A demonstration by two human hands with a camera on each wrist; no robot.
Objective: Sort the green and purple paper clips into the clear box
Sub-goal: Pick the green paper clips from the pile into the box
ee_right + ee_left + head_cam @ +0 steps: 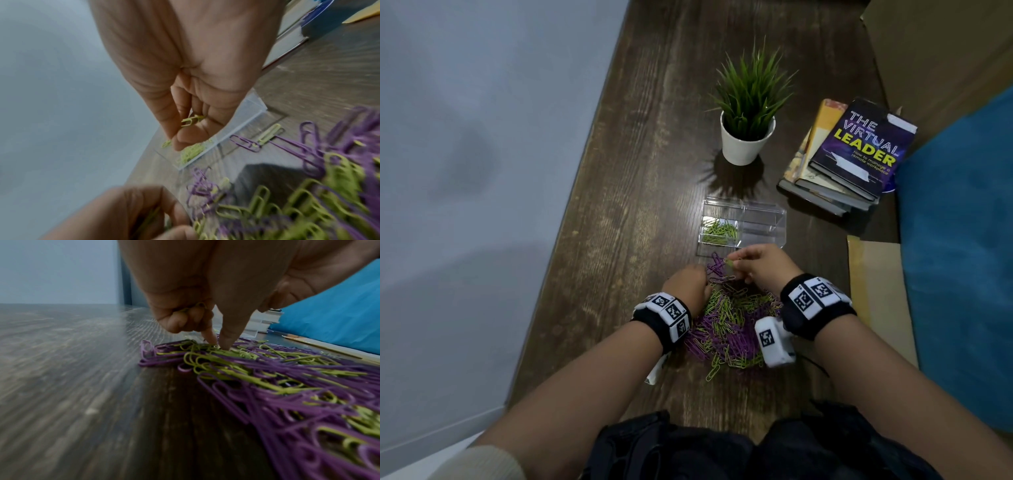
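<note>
A mixed pile of green and purple paper clips [732, 325] lies on the wooden table [640, 178] between my wrists. The clear box [763, 226] stands just beyond it, with green clips [719, 231] in its left compartment; the right compartment looks bare. My right hand [760, 265] pinches green clips [190, 121] between thumb and fingers, just short of the box's near wall. My left hand [686, 286] sits at the pile's far left edge: its curled fingers hold green clips [193, 308] while thumb and forefinger [209, 335] touch the pile [277, 378].
A potted plant [748, 133] in a white pot stands behind the box. A stack of books [852, 154] lies at the right. A blue cushion [959, 260] and brown cardboard [876, 294] border the table's right side. A wall runs along the left edge.
</note>
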